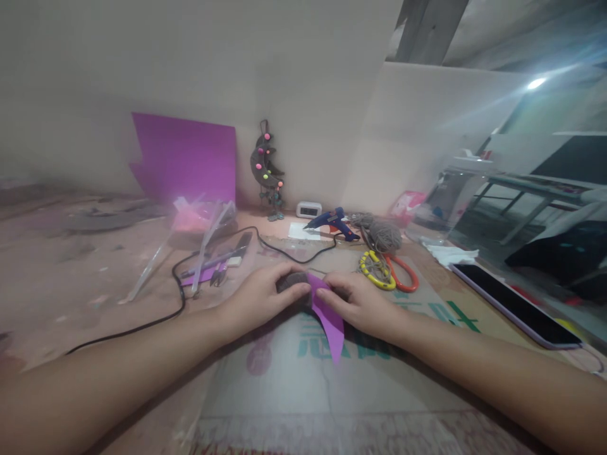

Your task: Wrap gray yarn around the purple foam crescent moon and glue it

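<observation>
- Thumb and fingers of my left hand [265, 292] are clamped on a small, dark grey, fuzzy-looking piece [294, 279] in the middle of the scene.
- My right hand [363, 298] pinches a curved, pointed strip of purple paper [332, 325]; its tip points to the near side, and its far end meets the grey piece between my hands.
- Below them I have a flat cardboard sheet with green and red print [270, 398].
- On the far side I see a blue glue gun [332, 218], its nozzle over a white rectangular card [296, 232], with a small white digital clock [308, 210] behind.
- Right of the gun sits a ball of grey yarn [385, 236]; nearer are a yellow loop [385, 285] and an orange loop [416, 280].
- To my right lies a black-screened phone [516, 304].
- Far left stands a large purple sheet [190, 158], beside a dark crescent-moon ornament with coloured beads [258, 159].
</observation>
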A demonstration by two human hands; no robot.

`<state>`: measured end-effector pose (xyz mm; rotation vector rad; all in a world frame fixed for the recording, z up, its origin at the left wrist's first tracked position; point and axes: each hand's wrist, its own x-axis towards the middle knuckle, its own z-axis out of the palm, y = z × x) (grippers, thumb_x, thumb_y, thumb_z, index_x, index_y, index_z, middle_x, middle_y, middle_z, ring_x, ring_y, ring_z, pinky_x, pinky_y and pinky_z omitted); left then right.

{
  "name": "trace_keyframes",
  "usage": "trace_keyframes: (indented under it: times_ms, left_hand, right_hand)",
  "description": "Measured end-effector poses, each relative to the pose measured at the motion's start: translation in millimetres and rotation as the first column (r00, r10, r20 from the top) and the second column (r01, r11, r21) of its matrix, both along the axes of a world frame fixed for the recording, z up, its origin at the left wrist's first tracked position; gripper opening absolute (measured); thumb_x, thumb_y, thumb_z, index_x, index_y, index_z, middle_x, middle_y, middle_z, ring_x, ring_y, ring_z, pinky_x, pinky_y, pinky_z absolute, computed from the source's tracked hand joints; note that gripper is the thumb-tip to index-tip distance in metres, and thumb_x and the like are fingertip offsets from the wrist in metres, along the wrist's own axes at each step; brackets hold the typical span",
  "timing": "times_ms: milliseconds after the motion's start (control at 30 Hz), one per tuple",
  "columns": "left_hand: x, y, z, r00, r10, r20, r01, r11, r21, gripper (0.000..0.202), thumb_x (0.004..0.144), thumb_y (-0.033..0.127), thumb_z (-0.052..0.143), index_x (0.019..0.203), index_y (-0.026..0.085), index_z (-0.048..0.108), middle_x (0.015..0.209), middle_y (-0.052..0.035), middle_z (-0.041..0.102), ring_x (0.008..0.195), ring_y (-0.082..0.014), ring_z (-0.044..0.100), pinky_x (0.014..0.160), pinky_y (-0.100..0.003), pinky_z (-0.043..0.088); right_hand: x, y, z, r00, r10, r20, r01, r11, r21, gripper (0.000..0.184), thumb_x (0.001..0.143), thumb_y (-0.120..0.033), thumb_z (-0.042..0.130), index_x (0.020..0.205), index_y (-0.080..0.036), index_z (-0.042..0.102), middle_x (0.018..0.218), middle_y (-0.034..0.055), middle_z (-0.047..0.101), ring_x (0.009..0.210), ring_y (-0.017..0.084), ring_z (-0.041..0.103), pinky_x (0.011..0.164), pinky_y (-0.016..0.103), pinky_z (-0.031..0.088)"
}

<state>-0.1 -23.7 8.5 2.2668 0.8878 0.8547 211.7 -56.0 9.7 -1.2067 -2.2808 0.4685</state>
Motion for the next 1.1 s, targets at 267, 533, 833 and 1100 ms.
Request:
trace_keyframes:
  times_ms: [267, 533, 833, 1100]
  left_hand:
    - [0.8, -1.5, -0.3, 0.998, 0.027, -0.061, -0.025, 0.999, 0.026, 0.025, 0.09, 0.04, 0.052, 0.092, 0.019, 0.064, 0.092, -0.0031, 0.07, 0.085, -0.0189, 0.062, 0.076, -0.03, 0.047]
    - [-0.5, 0.2, -2.5, 0.999, -0.034, -0.018, 0.034, 0.999, 0.003, 0.023, 0.094, 0.037, 0.047, 0.096, 0.02, 0.063, 0.094, -0.0022, 0.069, 0.086, -0.0174, 0.062, 0.077, -0.029, 0.047]
    - [0.7, 2.0, 2.5, 1.0, 0.013, 0.016, -0.012, 0.994, -0.107, 0.028, 0.091, 0.041, 0.048, 0.097, 0.02, 0.065, 0.097, -0.0029, 0.07, 0.09, -0.0203, 0.063, 0.081, -0.032, 0.048]
    - [1.3, 1.3, 10.6, 0.992, 0.125, 0.026, -0.122, 0.989, -0.086, 0.029, 0.091, 0.042, 0.044, 0.09, 0.021, 0.064, 0.094, -0.0016, 0.071, 0.092, -0.0223, 0.063, 0.083, -0.032, 0.05]
  right_hand:
    - [-0.5, -4.3, 2.8, 0.999, 0.039, 0.036, -0.042, 0.996, 0.076, 0.026, 0.093, -0.029, 0.048, 0.07, -0.017, 0.052, 0.065, -0.0022, 0.05, 0.062, 0.01, 0.045, 0.059, 0.023, 0.032]
    - [-0.5, -2.4, 5.0, 0.997, 0.042, 0.061, -0.047, 0.995, 0.093, 0.027, 0.093, -0.031, 0.048, 0.071, -0.018, 0.053, 0.066, -0.0014, 0.051, 0.062, 0.011, 0.046, 0.06, 0.024, 0.033]
    - [1.1, 1.8, 11.5, 0.987, -0.117, -0.106, 0.12, 0.993, 0.017, 0.024, 0.093, -0.032, 0.047, 0.083, -0.017, 0.063, 0.078, 0.0035, 0.066, 0.075, 0.016, 0.059, 0.069, 0.028, 0.045]
    - [23.9, -80.8, 2.0, 0.92, 0.129, -0.371, -0.161, 0.985, -0.059, 0.043, 0.093, -0.028, 0.045, 0.133, -0.041, 0.048, 0.118, -0.0009, 0.066, 0.114, 0.02, 0.06, 0.093, 0.04, 0.05]
